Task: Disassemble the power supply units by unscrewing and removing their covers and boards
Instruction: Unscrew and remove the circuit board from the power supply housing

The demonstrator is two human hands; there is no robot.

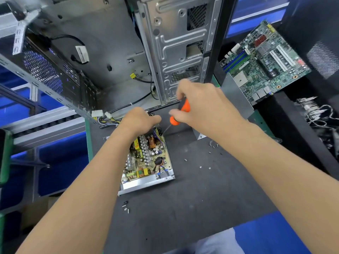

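Observation:
An opened power supply unit point(146, 184) lies on the dark mat, its cover off and its circuit board point(146, 158) with coils and capacitors exposed in the metal tray. My left hand point(139, 120) grips the unit's far end, where the cable bundle comes out. My right hand point(200, 105) holds an orange-handled screwdriver point(180, 114). Its thin shaft slants down to the unit's far right corner. The tip is hidden among the wires.
A bare computer case point(102, 57) stands open behind the unit. A green motherboard point(266, 61) leans at the right. Loose screws point(125, 207) lie near the unit's front, more screws point(205, 166) to its right. Blue bins point(62, 167) sit left of the mat.

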